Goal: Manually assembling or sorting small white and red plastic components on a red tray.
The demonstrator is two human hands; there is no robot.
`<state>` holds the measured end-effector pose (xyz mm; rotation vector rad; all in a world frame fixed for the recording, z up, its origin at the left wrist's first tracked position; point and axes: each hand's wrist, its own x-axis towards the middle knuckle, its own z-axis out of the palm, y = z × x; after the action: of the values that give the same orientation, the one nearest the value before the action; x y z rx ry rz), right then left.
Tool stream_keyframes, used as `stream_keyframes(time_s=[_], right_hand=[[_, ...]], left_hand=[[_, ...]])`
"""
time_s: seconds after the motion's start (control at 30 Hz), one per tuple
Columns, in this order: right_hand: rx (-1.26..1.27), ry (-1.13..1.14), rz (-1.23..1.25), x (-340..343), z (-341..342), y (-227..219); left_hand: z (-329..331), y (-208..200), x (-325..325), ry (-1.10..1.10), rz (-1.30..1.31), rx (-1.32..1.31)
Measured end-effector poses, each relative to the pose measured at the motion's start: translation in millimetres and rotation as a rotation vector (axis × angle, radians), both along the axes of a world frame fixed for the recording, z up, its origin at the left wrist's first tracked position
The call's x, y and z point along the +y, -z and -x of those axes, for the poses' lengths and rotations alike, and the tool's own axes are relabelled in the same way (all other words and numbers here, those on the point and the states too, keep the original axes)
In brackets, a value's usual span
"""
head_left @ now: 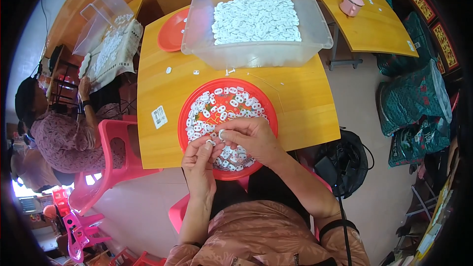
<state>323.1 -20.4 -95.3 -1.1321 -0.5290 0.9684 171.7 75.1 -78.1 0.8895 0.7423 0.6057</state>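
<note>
Over the near part of a round red tray (272,111), both my hands are closed at the fingertips. My left hand (199,161) pinches a small white plastic piece (211,143) between thumb and fingers. Close beside it, my right hand (253,140) grips another small white piece (221,134); whether the two pieces touch, I cannot tell. Spread over the tray's patterned bottom are many white oval plastic pieces (223,116) with two dark holes each. My hands cover part of them.
A large clear bin (256,55) full of white pieces stands behind the tray on the yellow table (157,98), beside a red plate (170,37). Another person (69,135) sits at left near a pink chair (106,167). A pink mug (351,4) and green sacks (414,98) are at right.
</note>
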Motion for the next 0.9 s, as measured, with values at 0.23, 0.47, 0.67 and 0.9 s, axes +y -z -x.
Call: stream_keyframes(time_s=[0.23, 0.47, 0.67, 0.9], right_hand=[[-0.033, 0.026, 0.014, 0, 1, -5], [0.072, 0.007, -0.012, 1, 5, 4], [0.106, -0.001, -0.035, 0, 5, 5], [0.129, -0.01, 0.003, 1, 4, 8]], left_hand=[[1, 10, 2, -0.04, -0.08, 0.062], [-1, 12, -2, -0.055, -0.21, 0.108], [-3, 10, -4, -0.062, -0.236, 0.101], [-2, 14, -3, -0.069, -0.229, 0.104]])
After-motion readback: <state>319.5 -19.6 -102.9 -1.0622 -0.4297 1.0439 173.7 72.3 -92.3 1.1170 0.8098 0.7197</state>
